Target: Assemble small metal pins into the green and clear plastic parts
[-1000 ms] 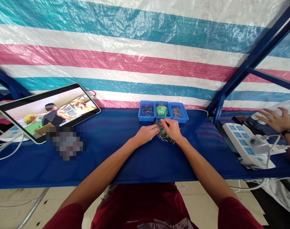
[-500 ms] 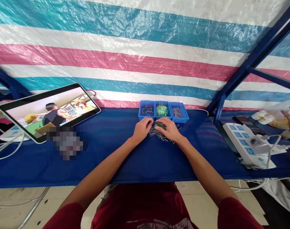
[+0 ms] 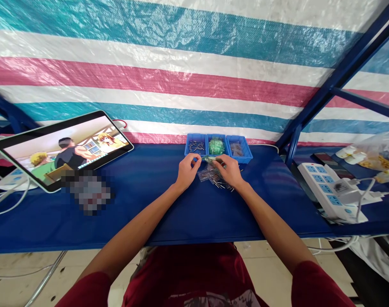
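Over the middle of the blue table, my left hand is closed in a pinch at the left end of a small greenish clear plastic piece, perhaps a little bag. My right hand grips the right end of the same piece between thumb and fingers. Beneath and between the hands lie small clear plastic bags and a loose pile of thin metal pins or bits. Just behind stand three joined blue bins: one of metal pieces, one of green plastic, one of clear packets.
A tablet playing a cartoon leans at the left, with a blurred-out item in front. White power strips with plugs and cables lie at the right. Behind the table hangs a striped tarp; a blue frame post slants at the right.
The greenish piece now stretches flatter between my hands, which have opened a little away from the pile. Another person's hand at the far right has left the view.
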The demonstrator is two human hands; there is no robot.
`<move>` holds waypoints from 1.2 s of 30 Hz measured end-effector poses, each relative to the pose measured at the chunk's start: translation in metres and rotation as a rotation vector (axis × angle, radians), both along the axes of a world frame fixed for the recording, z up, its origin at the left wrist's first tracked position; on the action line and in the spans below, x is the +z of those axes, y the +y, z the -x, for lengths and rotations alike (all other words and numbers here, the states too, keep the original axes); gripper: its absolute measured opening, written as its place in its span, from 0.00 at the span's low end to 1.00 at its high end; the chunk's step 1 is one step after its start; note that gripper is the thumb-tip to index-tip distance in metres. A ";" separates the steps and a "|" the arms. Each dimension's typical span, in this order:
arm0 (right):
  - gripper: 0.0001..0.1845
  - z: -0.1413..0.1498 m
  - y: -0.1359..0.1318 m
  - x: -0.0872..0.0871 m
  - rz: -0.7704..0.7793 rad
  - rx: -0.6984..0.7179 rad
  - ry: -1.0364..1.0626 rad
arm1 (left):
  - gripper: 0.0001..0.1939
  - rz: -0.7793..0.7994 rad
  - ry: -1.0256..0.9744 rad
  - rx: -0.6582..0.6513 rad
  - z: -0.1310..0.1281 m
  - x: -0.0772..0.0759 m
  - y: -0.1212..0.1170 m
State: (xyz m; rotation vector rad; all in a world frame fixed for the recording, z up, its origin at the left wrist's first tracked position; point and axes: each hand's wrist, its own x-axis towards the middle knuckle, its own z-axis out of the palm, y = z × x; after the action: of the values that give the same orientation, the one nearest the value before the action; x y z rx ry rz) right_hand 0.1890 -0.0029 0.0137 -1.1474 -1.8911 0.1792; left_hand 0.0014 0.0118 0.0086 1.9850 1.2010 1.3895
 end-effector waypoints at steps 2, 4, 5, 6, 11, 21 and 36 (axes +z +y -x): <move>0.16 0.000 0.000 0.001 -0.001 0.007 -0.010 | 0.06 0.003 0.016 -0.028 0.000 0.000 0.000; 0.15 0.000 -0.001 0.001 -0.006 0.028 -0.040 | 0.10 0.012 0.017 -0.089 -0.001 -0.001 -0.001; 0.15 0.000 -0.001 0.001 -0.010 0.040 -0.057 | 0.11 0.018 0.015 -0.118 -0.001 -0.001 -0.001; 0.15 0.001 -0.002 0.001 -0.014 0.050 -0.069 | 0.12 0.023 0.014 -0.137 -0.001 -0.002 -0.001; 0.14 0.002 -0.002 0.000 0.012 0.079 -0.083 | 0.12 0.043 0.029 -0.143 -0.002 -0.002 -0.001; 0.14 -0.001 -0.003 0.003 -0.055 0.168 0.014 | 0.17 0.258 -0.284 -0.289 -0.004 -0.004 0.002; 0.16 0.001 -0.007 0.001 0.057 0.112 0.057 | 0.18 0.196 -0.155 -0.211 -0.001 0.000 -0.002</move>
State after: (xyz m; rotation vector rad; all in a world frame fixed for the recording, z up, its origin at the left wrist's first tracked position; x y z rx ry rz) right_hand 0.1882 -0.0094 0.0152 -1.0632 -1.9110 0.3268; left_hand 0.0021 0.0101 0.0085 1.7765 0.9875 1.2445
